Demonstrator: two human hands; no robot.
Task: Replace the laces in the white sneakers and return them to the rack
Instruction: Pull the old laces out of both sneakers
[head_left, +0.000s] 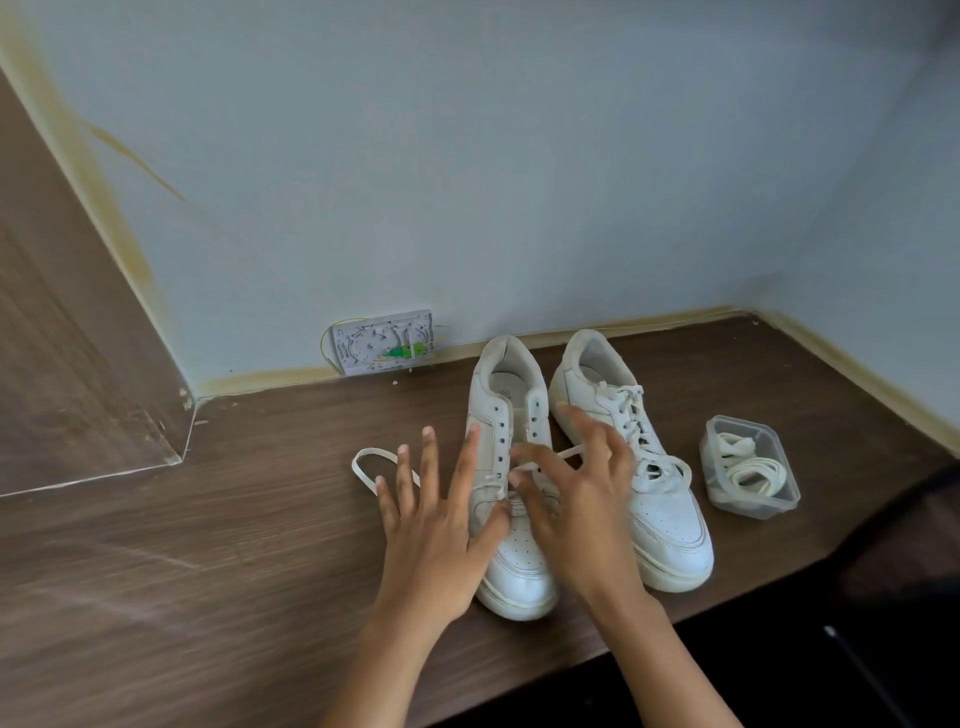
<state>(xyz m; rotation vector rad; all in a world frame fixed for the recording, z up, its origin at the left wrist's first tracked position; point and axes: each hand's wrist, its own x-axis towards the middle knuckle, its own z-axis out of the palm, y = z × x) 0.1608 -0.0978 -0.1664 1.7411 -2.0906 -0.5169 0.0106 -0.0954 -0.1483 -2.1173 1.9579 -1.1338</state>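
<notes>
Two white sneakers stand side by side on a brown wooden surface (208, 545), toes toward me. The left sneaker (511, 571) has a lace only through its lowest eyelets. One loose white lace end (363, 467) loops out on the wood to its left. The right sneaker (670, 525) is fully laced. My left hand (431, 525) hovers with straight, spread fingers at the left sneaker's outer side. My right hand (576, 509) is spread over the left sneaker's tongue, fingertips at the lace strand that crosses there. Whether they touch it is blurred.
A clear plastic container (737, 423) holding coiled white laces (748, 475) sits right of the sneakers. A white wall box (384, 343) sits at the base of the back wall. A wooden panel (62, 364) rises at left. The surface's front edge (727, 605) runs diagonally at lower right.
</notes>
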